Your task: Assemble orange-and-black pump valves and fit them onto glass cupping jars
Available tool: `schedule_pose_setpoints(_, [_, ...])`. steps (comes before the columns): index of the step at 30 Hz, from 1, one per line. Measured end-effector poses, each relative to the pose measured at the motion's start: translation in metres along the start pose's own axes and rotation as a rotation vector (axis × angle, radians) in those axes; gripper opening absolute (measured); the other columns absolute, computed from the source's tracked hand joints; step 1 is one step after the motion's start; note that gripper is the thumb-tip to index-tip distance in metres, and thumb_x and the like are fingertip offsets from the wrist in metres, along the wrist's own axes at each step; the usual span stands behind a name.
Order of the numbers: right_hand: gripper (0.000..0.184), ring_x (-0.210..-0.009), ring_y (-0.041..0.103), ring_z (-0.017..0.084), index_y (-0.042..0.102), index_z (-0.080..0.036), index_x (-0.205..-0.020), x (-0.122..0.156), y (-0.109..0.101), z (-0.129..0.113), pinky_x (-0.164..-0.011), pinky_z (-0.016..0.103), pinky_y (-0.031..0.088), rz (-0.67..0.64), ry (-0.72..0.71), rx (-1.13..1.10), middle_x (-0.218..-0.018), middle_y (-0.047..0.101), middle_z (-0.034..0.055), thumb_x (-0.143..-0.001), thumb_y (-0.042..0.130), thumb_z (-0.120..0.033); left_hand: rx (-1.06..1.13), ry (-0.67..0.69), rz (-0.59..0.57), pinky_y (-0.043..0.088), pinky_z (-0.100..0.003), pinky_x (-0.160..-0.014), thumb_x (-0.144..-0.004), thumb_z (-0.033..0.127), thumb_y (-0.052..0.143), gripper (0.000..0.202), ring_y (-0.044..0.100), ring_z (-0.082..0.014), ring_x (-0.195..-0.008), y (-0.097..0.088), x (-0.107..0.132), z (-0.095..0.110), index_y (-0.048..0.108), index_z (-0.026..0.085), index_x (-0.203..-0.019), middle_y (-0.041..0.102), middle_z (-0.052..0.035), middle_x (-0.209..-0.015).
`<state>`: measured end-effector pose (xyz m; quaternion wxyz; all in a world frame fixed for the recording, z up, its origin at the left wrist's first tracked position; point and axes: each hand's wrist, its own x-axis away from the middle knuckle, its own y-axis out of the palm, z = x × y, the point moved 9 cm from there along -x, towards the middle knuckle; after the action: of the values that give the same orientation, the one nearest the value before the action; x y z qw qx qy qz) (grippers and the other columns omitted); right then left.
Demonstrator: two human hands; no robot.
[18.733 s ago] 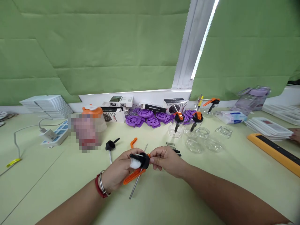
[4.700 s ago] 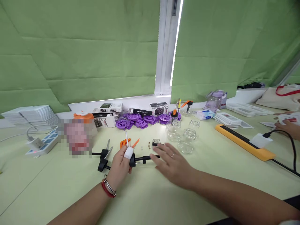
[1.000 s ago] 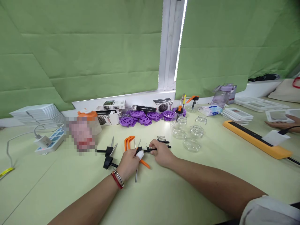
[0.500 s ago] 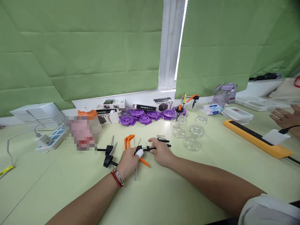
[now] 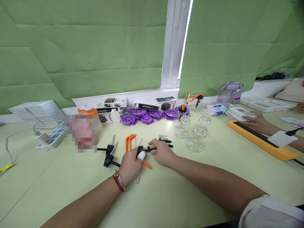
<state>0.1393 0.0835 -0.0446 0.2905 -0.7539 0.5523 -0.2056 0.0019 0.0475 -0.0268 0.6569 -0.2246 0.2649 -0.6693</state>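
Co-worker's hand (image 5: pixel 261 123) now over at white stack (image 5: pixel 237 113)

Your left forearm (image 5: pixel 87 198) slants up from the lower left to your left grip (image 5: pixel 129 164), curled closed, its white-wrapped thumb (image 5: pixel 141 155) laid forward. Your right forearm (image 5: pixel 209 175) reaches in from the right, wrist (image 5: pixel 174 161) nearly straight; your right grip (image 5: pixel 163 153) pinches, index finger (image 5: pixel 152 142) extended, just beside the left.

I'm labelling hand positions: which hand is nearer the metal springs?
Right. The right hand is just this side of the metal springs; the left hand is farther off, to their left.
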Motion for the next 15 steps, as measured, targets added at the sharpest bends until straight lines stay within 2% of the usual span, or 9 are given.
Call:
schedule_pose_setpoints(5, [0.021, -0.078, 0.056, 0.017, 0.058, -0.018, -0.093, -0.0025, 0.0, 0.0026, -0.064, 0.025, 0.038, 0.037, 0.006, 0.004, -0.087, 0.064, 0.0048, -0.074, 0.057, -0.009, -0.027, -0.013, -0.043, 0.028, -0.025, -0.05, -0.082, 0.041, 0.045, 0.025, 0.038, -0.0133, -0.052, 0.005, -0.0013, -0.0033, 0.053, 0.018, -0.073, 0.043, 0.0027, -0.056])
schedule_pose_setpoints(9, [0.025, -0.075, 0.056, 0.016, 0.054, -0.021, -0.098, -0.0017, -0.0005, 0.0028, -0.061, 0.024, 0.037, 0.055, -0.018, -0.024, -0.082, 0.063, 0.0017, -0.075, 0.056, -0.01, -0.006, -0.037, -0.058, 0.026, -0.025, -0.049, -0.081, 0.043, 0.045, 0.027, 0.037, -0.0129, -0.05, 0.0063, -0.0021, -0.0063, 0.052, 0.019, -0.072, 0.041, 0.0034, -0.055])
schedule_pose_setpoints(15, [0.021, -0.079, 0.059, 0.017, 0.059, -0.019, -0.094, -0.0032, 0.0024, 0.0055, -0.066, 0.025, 0.041, 0.04, -0.006, -0.02, -0.087, 0.065, 0.0049, -0.075, 0.057, -0.01, 0.019, -0.031, -0.054, 0.025, -0.024, -0.049, -0.08, 0.042, 0.046, 0.026, 0.035, -0.0124, -0.051, 0.0051, -0.002, -0.0032, 0.05, 0.019, -0.069, 0.039, 0.0036, -0.055])
